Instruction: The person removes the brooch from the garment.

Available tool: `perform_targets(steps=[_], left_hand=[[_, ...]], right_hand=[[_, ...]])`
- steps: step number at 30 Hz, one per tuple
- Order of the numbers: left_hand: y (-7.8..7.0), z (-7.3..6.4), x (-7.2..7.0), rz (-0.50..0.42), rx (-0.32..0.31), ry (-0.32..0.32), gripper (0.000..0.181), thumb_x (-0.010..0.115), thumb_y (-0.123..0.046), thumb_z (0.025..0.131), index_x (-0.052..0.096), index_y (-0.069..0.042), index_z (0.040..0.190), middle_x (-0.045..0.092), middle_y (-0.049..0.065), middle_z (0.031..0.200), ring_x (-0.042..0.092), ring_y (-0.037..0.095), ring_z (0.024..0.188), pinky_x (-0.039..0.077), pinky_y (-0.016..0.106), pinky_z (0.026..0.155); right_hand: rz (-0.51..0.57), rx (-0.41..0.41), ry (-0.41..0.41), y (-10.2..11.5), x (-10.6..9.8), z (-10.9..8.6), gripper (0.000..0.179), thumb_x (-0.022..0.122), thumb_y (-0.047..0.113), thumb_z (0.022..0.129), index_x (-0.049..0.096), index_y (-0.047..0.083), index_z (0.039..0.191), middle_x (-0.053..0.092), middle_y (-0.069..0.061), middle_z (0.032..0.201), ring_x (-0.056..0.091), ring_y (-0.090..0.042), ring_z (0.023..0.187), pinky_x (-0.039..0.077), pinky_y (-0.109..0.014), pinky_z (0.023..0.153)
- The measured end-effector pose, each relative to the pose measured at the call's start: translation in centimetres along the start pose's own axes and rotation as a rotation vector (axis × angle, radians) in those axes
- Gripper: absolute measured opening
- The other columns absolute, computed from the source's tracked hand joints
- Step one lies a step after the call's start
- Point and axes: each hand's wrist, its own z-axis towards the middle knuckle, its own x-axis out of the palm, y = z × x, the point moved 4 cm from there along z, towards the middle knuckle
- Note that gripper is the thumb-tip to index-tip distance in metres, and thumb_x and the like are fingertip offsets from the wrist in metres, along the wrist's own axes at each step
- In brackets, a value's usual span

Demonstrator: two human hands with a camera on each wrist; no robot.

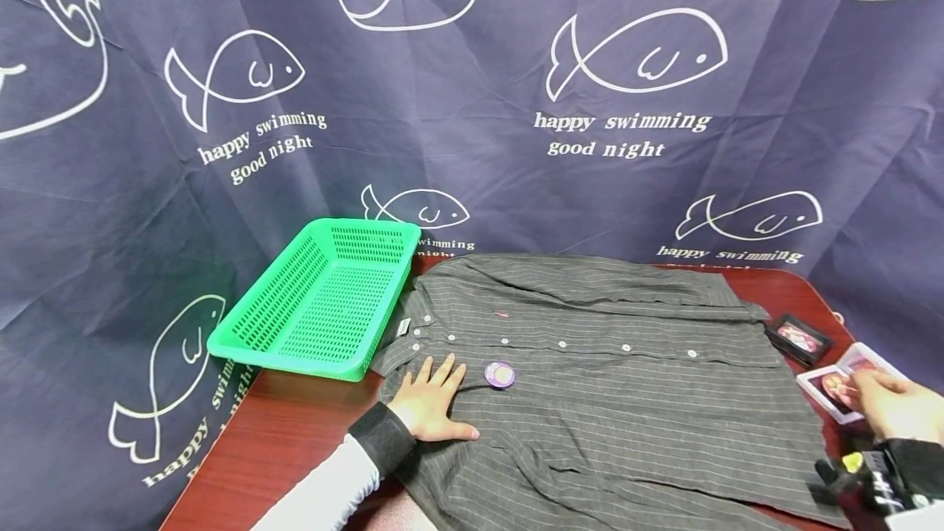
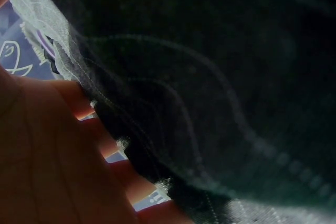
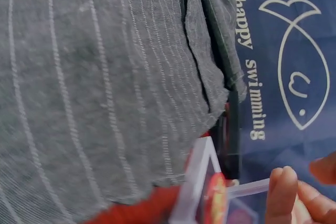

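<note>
A dark grey pinstriped button shirt lies spread on its side across the table. My left hand rests on it near the collar, fingers spread and straight. Just right of those fingertips, a round purple badge sits on the shirt. In the left wrist view, dark shirt fabric fills most of the picture beside the fingers. At the right table edge, my right hand pinches the lid of an opened clear plastic case. A round red and yellow piece shows in the case.
A green plastic basket stands at the back left. Beyond the shirt hem lies a black box with a picture on it. Dark, unclear items sit below my right hand. A blue fish-print curtain hangs behind the table.
</note>
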Motion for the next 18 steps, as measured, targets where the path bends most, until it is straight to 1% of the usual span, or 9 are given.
perform_targets(steps=[1,3,6,8,10,12,13,15,18], left_hand=[[0.0,0.0,0.0,-0.001,0.000,0.001,0.102,0.070,-0.069,0.072,0.037,-0.012,0.151,0.030,0.011,0.160,0.027,0.045,0.145,0.029,0.067,0.108],[0.0,0.0,0.0,-0.002,0.000,0.001,0.102,0.070,-0.069,0.072,0.037,-0.012,0.151,0.030,0.011,0.160,0.027,0.045,0.145,0.029,0.068,0.108],[0.0,0.0,0.0,-0.003,-0.003,0.005,0.102,0.070,-0.069,0.072,0.037,-0.013,0.151,0.030,0.011,0.160,0.027,0.045,0.145,0.029,0.068,0.109],[0.0,0.0,0.0,-0.003,-0.005,0.006,0.102,0.070,-0.069,0.072,0.037,-0.013,0.151,0.030,0.011,0.160,0.026,0.045,0.145,0.029,0.067,0.109],[0.0,0.1,0.0,-0.002,-0.006,0.007,0.102,0.070,-0.069,0.072,0.036,-0.013,0.151,0.029,0.011,0.160,0.026,0.045,0.146,0.028,0.067,0.109],[0.0,0.1,0.0,0.001,-0.005,0.006,0.102,0.070,-0.069,0.072,0.036,-0.013,0.151,0.029,0.011,0.160,0.026,0.045,0.146,0.028,0.067,0.109],[0.0,0.1,0.1,0.001,-0.004,0.007,0.102,0.070,-0.069,0.072,0.036,-0.013,0.151,0.029,0.011,0.160,0.026,0.045,0.146,0.028,0.068,0.109],[0.0,0.1,0.1,0.001,-0.004,0.008,0.103,0.070,-0.069,0.072,0.036,-0.013,0.152,0.029,0.010,0.161,0.026,0.045,0.146,0.028,0.067,0.109],[0.1,0.2,0.2,0.003,-0.003,0.008,0.103,0.069,-0.069,0.072,0.036,-0.014,0.152,0.029,0.010,0.161,0.026,0.045,0.146,0.028,0.067,0.109]], right_hand=[[0.006,-0.036,-0.021,1.9,0.4,-1.6,0.029,0.042,0.016,0.098,0.068,0.006,0.092,0.054,0.030,0.049,0.056,0.011,0.048,0.047,-0.012,0.049],[-0.080,-0.108,-0.099,5.1,0.9,-4.1,0.030,0.044,0.016,0.096,0.072,0.005,0.100,0.047,0.039,0.049,0.049,0.018,0.048,0.043,-0.009,0.049],[-0.275,-0.208,-0.191,8.2,1.1,-5.9,0.051,0.046,0.020,0.095,0.050,-0.017,0.130,0.034,0.048,0.055,0.033,0.027,0.052,0.035,-0.007,0.051],[-0.384,-0.262,-0.238,8.7,0.9,-5.6,0.050,0.047,0.021,0.094,0.051,-0.015,0.130,0.059,0.029,0.059,0.026,0.027,0.055,0.031,-0.011,0.053],[-0.449,-0.294,-0.253,8.9,0.9,-4.8,0.050,0.046,0.019,0.094,0.049,-0.016,0.130,0.076,-0.003,0.090,0.049,0.014,0.061,0.036,-0.018,0.061],[-0.522,-0.312,-0.262,8.8,0.8,-4.1,0.050,0.043,0.018,0.094,0.047,-0.016,0.131,0.059,-0.035,0.121,0.066,-0.016,0.084,0.045,-0.033,0.074],[-0.559,-0.326,-0.262,8.8,0.8,-3.8,0.050,0.042,0.017,0.093,0.046,-0.017,0.130,0.047,-0.040,0.129,0.064,-0.033,0.095,0.045,-0.043,0.080],[-0.625,-0.351,-0.256,9.0,0.8,-3.4,0.050,0.040,0.017,0.092,0.044,-0.018,0.128,0.043,-0.043,0.129,0.045,-0.060,0.112,0.039,-0.060,0.089],[-0.696,-0.377,-0.248,8.9,0.6,-3.1,0.048,0.039,0.016,0.091,0.044,-0.021,0.122,0.041,-0.048,0.124,0.044,-0.064,0.106,0.036,-0.065,0.090]])
